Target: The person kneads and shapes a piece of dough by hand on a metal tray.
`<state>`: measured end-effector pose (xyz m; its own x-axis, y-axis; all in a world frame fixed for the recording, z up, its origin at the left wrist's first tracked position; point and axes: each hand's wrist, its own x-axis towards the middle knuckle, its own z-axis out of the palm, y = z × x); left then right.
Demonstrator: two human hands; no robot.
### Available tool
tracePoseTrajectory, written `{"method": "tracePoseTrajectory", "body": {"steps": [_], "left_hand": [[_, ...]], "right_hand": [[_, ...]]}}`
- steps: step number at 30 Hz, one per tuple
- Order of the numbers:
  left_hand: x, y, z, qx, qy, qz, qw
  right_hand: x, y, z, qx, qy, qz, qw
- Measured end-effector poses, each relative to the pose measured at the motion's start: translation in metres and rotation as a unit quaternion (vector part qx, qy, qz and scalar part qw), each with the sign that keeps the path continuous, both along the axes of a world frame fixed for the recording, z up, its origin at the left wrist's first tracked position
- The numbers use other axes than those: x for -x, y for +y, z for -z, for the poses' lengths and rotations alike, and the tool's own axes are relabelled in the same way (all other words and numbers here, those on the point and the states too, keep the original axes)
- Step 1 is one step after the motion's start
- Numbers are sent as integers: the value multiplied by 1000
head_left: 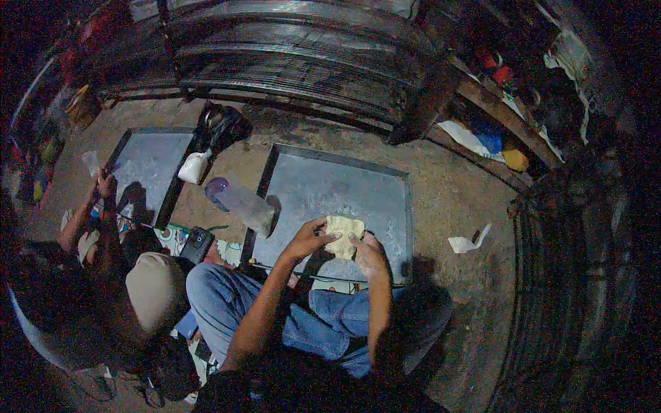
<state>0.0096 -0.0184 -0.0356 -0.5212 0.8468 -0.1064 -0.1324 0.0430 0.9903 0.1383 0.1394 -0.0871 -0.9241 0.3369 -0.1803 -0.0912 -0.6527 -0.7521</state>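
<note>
A flat, pale yellow piece of what looks like dough (344,234) is held up over the near part of a shallow grey metal tray (310,182). My left hand (310,239) grips its left side, thumb on the face turned to me. On the opposite side, my right hand (372,255) pinches its edge, the thumb also in front. Whitish smears mark the tray floor. Against the tray's left rim lies a clear bottle (248,208) with a purple end, tilted.
At the left, another person's hands (105,184) are beside a second metal tray (155,146). Between the trays sit a white bag (193,167), a black plastic bag (222,125) and a dark phone (197,244). A white scrap (468,242) lies on the floor at right.
</note>
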Motion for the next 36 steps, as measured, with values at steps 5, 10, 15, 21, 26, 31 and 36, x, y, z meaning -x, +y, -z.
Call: {"method": "tracePoseTrajectory", "body": {"steps": [5, 10, 15, 21, 26, 31, 36], "left_hand": [[1, -5, 5, -29, -42, -10, 999], [6, -11, -14, -20, -95, -22, 995], [11, -8, 4, 27, -102, -5, 994], [6, -10, 11, -87, -80, -40, 992], [5, -8, 9, -117, -31, -49, 991], [-1, -1, 22, -85, 66, -34, 994], [-14, 11, 25, -95, -6, -88, 992]], "right_hand": [[-11, -3, -15, -15, -34, -17, 999], [8, -6, -20, 43, -70, -19, 996], [4, 7, 6, 23, -93, -23, 995], [5, -12, -31, -75, 1, 13, 997], [12, -2, -31, -61, -55, 4, 997], [28, 21, -2, -126, -207, -18, 970], [43, 28, 22, -528, -322, 40, 785]]}}
